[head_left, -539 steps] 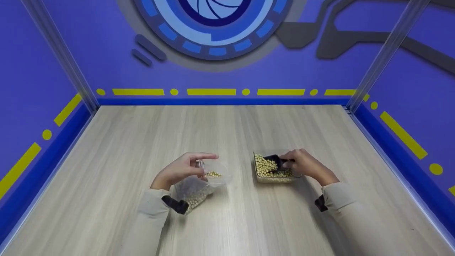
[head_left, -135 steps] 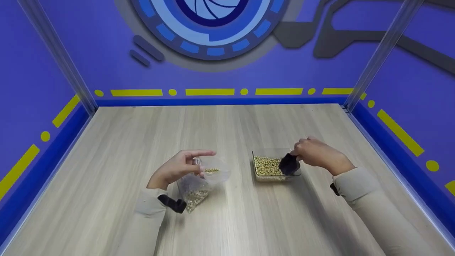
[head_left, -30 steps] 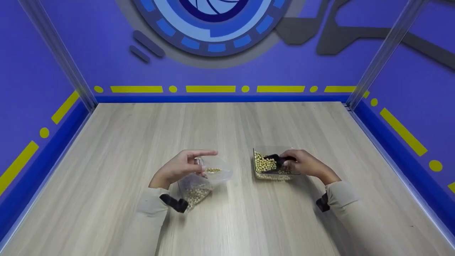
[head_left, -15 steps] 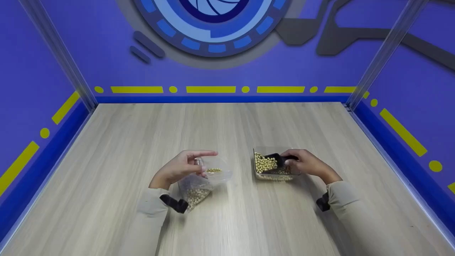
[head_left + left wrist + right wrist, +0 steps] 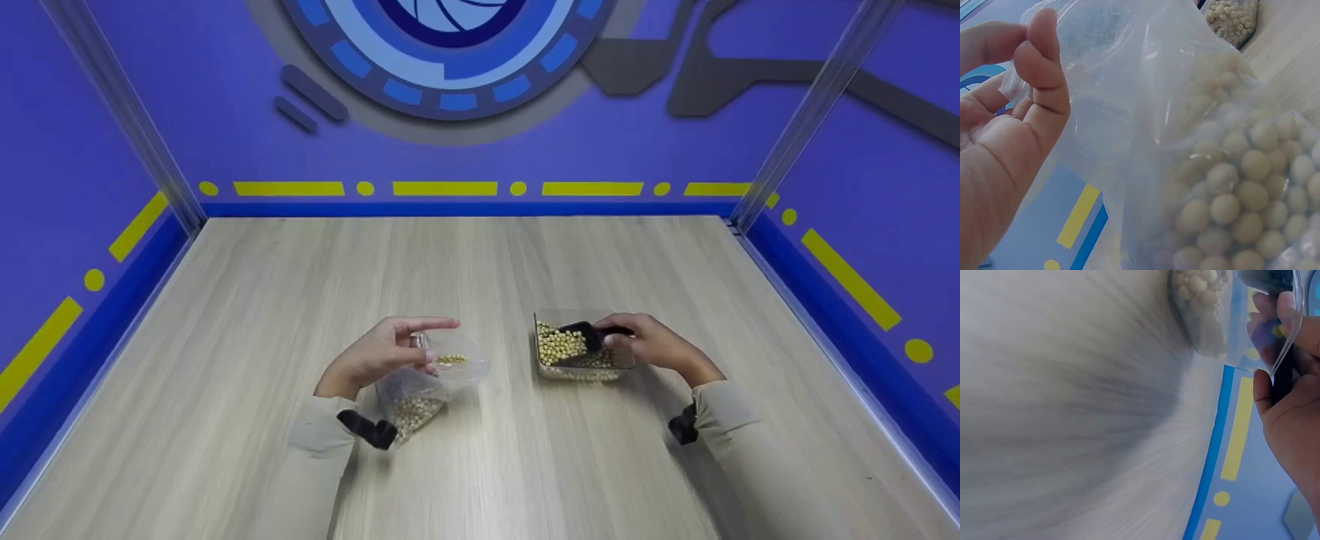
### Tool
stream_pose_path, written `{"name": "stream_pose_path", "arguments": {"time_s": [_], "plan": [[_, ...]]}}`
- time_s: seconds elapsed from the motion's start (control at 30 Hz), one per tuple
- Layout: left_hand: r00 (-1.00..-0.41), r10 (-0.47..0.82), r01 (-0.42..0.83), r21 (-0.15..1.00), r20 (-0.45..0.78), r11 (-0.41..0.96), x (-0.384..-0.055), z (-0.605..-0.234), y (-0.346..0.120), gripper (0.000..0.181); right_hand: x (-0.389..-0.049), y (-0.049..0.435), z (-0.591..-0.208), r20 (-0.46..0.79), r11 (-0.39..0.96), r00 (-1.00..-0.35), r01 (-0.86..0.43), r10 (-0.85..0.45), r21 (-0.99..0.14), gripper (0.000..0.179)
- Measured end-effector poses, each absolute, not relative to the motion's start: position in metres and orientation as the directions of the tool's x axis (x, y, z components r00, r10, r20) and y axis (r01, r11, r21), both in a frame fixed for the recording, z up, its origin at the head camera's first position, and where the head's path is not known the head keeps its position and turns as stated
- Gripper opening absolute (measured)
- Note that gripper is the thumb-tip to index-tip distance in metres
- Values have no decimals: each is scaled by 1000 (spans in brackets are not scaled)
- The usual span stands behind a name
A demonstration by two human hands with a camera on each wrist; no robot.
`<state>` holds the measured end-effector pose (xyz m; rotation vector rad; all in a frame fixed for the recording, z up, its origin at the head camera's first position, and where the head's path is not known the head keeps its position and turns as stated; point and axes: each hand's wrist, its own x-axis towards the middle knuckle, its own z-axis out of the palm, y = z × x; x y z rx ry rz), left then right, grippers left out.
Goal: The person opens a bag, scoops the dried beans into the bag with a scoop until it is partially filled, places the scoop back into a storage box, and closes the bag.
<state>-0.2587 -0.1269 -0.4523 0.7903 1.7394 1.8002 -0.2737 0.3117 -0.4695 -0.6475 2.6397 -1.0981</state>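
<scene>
My left hand (image 5: 375,354) pinches the rim of a clear zip-lock bag (image 5: 1157,129) between thumb and fingers, holding its mouth apart, with the index finger stretched out in the head view. Round beige soybeans (image 5: 1247,197) fill the bag's lower part. To the right, a clear rectangular container (image 5: 577,375) holds more soybeans (image 5: 556,346). My right hand (image 5: 656,349) grips the handle of a black scoop (image 5: 586,336), whose bowl sits among the beans in the container. In the right wrist view, fingers curl round the black handle (image 5: 1283,377) beside the container's transparent wall.
Both things are on a wood-grain table (image 5: 480,270). Blue-purple panels (image 5: 465,161) with yellow marks enclose its back and sides. A black wrist strap (image 5: 367,430) is on the left sleeve, with another dark strap (image 5: 682,425) on the right one.
Over the last second the scoop and right hand have shifted only slightly within the container. Some seconds earlier the right hand was higher, with the scoop tipped at the container's right side. The left hand keeps its place.
</scene>
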Motion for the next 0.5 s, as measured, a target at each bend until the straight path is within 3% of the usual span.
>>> {"name": "stream_pose_path", "arguments": {"time_s": [0.5], "plan": [[-725,687,48,999,36,-1,-258,-452,-127,55,-275,318,-469,-18,590,-869,-321,-494,-741,38]]}}
